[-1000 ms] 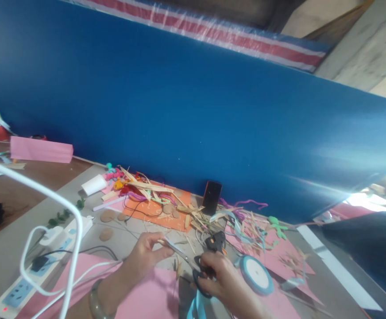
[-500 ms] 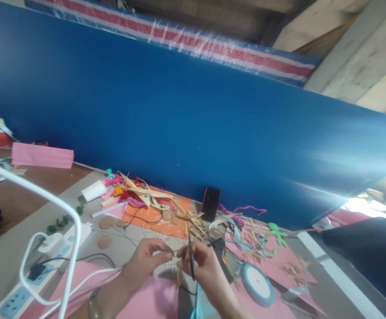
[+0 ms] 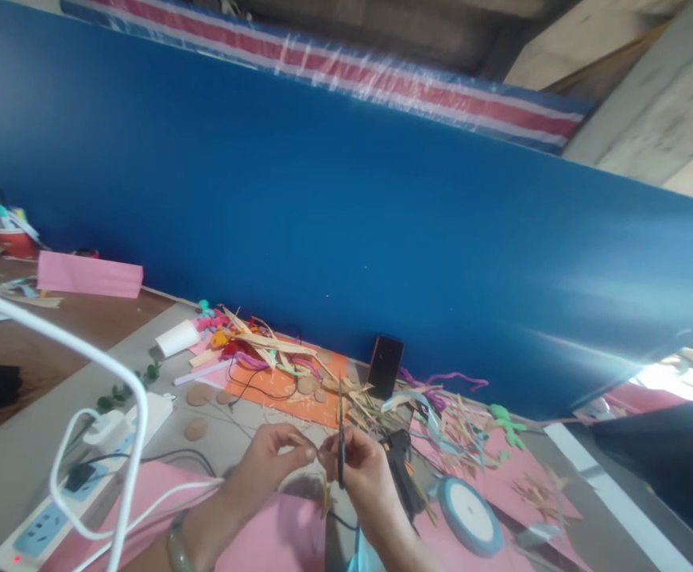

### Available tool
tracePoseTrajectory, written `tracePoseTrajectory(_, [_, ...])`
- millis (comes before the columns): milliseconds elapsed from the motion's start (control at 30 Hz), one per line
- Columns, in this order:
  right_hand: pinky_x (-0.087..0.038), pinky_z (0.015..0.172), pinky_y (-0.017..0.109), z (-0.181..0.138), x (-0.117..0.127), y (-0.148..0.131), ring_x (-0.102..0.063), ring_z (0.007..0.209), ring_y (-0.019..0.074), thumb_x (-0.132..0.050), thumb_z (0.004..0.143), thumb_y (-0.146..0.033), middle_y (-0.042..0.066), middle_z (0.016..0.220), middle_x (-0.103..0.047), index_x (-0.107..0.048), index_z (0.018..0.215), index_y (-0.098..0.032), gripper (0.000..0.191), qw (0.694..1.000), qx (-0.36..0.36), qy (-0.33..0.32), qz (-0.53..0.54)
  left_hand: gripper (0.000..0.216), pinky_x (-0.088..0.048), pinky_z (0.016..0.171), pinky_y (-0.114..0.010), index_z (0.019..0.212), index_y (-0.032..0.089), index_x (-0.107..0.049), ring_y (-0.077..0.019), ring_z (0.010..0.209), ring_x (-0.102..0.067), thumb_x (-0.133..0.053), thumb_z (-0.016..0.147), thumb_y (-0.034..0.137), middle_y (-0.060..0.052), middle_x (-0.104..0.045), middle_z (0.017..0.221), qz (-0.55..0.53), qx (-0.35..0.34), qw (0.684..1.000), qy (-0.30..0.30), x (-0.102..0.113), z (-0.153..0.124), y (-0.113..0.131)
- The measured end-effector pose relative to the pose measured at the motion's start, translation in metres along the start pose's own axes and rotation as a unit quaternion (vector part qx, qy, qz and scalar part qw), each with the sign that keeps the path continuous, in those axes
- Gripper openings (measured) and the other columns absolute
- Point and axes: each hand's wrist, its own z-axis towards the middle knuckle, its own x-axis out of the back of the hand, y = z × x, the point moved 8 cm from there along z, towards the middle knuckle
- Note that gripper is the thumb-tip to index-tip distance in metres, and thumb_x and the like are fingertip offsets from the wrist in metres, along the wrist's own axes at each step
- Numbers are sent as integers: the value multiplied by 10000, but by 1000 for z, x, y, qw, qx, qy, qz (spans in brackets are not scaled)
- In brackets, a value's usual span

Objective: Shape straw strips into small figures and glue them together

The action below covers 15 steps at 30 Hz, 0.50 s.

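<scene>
At a cluttered craft table [image 3: 1, 469] set against a tall blue backdrop [image 3: 346, 238], a person's two hands meet just above a pink paper sheet [image 3: 269, 540]. The left hand [image 3: 269, 461], a pale bangle [image 3: 175, 544] at its wrist, pinches the end of a thin straw-coloured strip [image 3: 311, 454] between thumb and fingertips; the right hand [image 3: 361, 473] is closed around a pair of scissors [image 3: 341, 445], held upright with the blades pointing up, and its fingertips meet the strip's other end. Beyond the hands, an orange sheet [image 3: 280, 389] carries a heap of dried straw strips [image 3: 275, 343], pipe cleaners and small round wooden discs, with a black phone [image 3: 385, 367] propped against the backdrop just beside it. A black glue gun [image 3: 403, 469] lies right of the hands, next to a spool of light-blue ribbon [image 3: 469, 515]. To the left, a white power strip [image 3: 54, 516] sits near the table's edge with plugs in it, and a white cable [image 3: 125, 429] loops across the foreground. A white paper cup [image 3: 177, 338] lies on its side farther back, and a long pink box [image 3: 90, 275] rests on a brown tabletop. Above the backdrop runs a red, white and blue striped tarpaulin [image 3: 418, 79] beneath a bare concrete ceiling [image 3: 650, 79].
</scene>
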Motion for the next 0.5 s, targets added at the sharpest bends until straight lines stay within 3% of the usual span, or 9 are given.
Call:
tracePoseTrajectory(200, [-337,491,209,0,-2,-4,-426,483,87,-692,567,-103,-58,479,-531,-493,516,-186,222,1000,-6,12,27,191,-460,690,-251,652,147,-715,-170,682,-616,-677,745,309,-36,-701,655,-29,32,999,27,1,-1,-3])
tracePoseTrajectory(500, [-292,475,212,-5,3,-2,-363,456,62,-742,613,-202,-57,533,-525,-504,562,-174,246,997,-50,36,36,268,-435,701,-239,644,153,-682,-157,687,-578,-614,805,358,-24,-655,648,-67,-6,994,90,16,0,4])
